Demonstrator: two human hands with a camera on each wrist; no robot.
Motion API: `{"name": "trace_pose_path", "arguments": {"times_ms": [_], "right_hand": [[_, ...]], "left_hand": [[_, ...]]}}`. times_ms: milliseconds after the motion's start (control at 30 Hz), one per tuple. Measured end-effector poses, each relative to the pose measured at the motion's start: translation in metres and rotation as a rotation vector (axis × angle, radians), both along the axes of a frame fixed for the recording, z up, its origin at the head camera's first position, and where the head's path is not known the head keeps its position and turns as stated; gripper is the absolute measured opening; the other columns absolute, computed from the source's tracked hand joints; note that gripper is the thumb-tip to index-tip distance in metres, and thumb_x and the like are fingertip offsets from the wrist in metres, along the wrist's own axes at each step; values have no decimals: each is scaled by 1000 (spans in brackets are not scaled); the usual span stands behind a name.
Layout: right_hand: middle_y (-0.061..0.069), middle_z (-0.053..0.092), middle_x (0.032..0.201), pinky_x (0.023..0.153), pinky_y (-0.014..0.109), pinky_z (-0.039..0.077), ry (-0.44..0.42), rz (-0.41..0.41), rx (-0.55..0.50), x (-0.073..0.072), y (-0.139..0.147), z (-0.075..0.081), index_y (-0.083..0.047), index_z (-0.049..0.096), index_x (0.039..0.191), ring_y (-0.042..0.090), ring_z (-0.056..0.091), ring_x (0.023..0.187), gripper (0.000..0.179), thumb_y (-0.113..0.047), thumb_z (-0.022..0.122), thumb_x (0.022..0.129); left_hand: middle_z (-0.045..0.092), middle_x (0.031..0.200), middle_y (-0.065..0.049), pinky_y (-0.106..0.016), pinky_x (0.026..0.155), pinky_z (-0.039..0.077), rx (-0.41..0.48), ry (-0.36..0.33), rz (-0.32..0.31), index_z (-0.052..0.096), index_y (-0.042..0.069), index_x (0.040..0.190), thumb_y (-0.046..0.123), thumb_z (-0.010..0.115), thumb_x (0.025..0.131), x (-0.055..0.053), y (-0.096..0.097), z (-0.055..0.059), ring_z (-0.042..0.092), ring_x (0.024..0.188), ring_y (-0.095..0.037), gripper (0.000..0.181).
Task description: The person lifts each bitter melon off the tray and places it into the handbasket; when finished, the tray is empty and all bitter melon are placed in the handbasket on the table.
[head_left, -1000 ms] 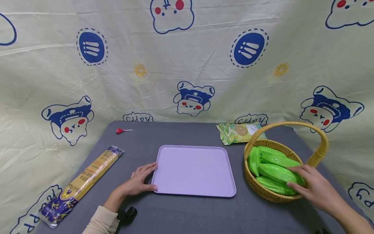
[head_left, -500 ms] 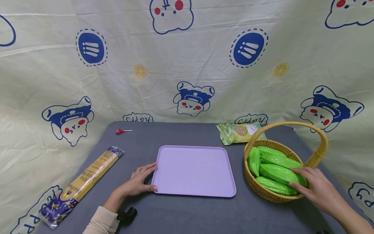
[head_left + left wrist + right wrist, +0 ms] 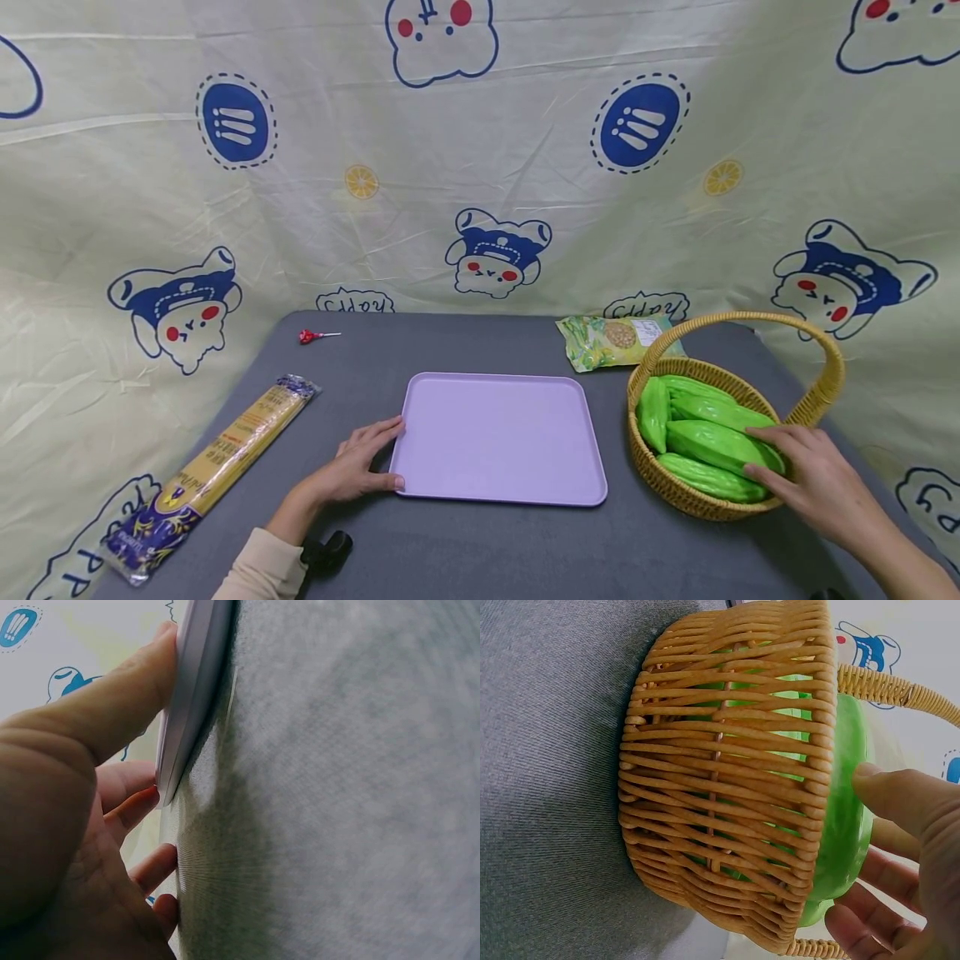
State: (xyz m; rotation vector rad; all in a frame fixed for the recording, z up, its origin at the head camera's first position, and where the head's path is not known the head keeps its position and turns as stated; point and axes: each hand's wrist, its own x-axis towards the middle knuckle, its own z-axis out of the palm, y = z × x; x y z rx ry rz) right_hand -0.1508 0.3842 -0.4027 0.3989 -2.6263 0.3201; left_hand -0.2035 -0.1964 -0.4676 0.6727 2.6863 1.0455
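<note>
A flat lilac tray (image 3: 498, 437) lies on the grey table, and my left hand (image 3: 348, 468) touches its left side. The thumb is at the near left corner and the fingertips sit along the left edge; in the left wrist view they meet the tray's rim (image 3: 191, 697). On the right, a wicker basket (image 3: 663, 487) with a tall arched handle holds several shiny green ridged gourds. My right hand (image 3: 813, 477) reaches over its right rim and grips the end of one gourd (image 3: 708, 443) between thumb and fingers. In the right wrist view the thumb presses the gourd (image 3: 844, 802).
A long gold and purple packet (image 3: 213, 467) lies slanted at the left. Behind it is a small red-handled tool (image 3: 315, 336) with a thin metal shaft. A green and yellow bag (image 3: 615, 342) lies behind the basket, and a printed cloth (image 3: 487, 150) hangs at the back.
My right hand has shifted slightly right along the gourd's end, and the gourd has shifted slightly with it. My left hand and the tray have stayed put.
</note>
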Motion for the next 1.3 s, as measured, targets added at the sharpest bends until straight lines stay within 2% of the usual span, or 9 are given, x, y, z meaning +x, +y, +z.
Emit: {"name": "trace_pose_path", "arguments": {"times_ms": [133, 433, 700, 867, 1133, 1300], "right_hand": [[16, 62, 98, 67, 43, 37, 5, -13, 3, 0, 0, 0, -5, 64, 110, 30, 50, 89, 50, -25, 83, 68], [17, 62, 98, 68, 44, 37, 2, -17, 12, -1, 3, -2, -4, 64, 109, 31, 51, 88, 51, -24, 83, 67], [17, 61, 98, 66, 39, 35, -39, -73, 21, 1, 5, 1, -3, 63, 111, 30, 49, 86, 51, -31, 81, 72], [18, 60, 100, 67, 39, 34, -44, -76, -3, 4, 3, 5, -4, 62, 113, 31, 48, 88, 53, -34, 79, 73], [20, 58, 104, 72, 51, 35, -13, -30, -63, 6, -11, 13, -2, 62, 116, 35, 47, 93, 51, -27, 79, 74], [18, 58, 106, 76, 51, 35, 26, 26, -93, 4, -33, 18, -4, 62, 114, 34, 48, 96, 49, -22, 80, 73]], "left_hand": [[26, 155, -12, -62, 98, 19, -3, 7, 4, 33, 7, 146, 40, 72, 80, 0, 0, 1, 23, 135, -41, 84], [26, 155, -12, -63, 99, 19, -1, 1, 1, 33, 7, 147, 40, 72, 80, 1, 2, 1, 23, 135, -40, 84], [26, 155, -12, -63, 99, 19, -2, -2, 0, 33, 7, 147, 39, 72, 80, 1, 2, 3, 23, 135, -41, 83], [26, 155, -12, -63, 99, 19, -12, -5, 1, 33, 7, 147, 39, 72, 80, 0, 3, 3, 23, 135, -40, 83], [28, 154, -13, -63, 99, 21, -40, -11, 5, 34, 7, 146, 40, 73, 79, -1, 4, 8, 26, 134, -40, 84], [33, 152, -15, -65, 101, 21, -50, -2, 50, 35, 7, 145, 41, 70, 81, 0, 3, 13, 28, 134, -40, 80]]}}
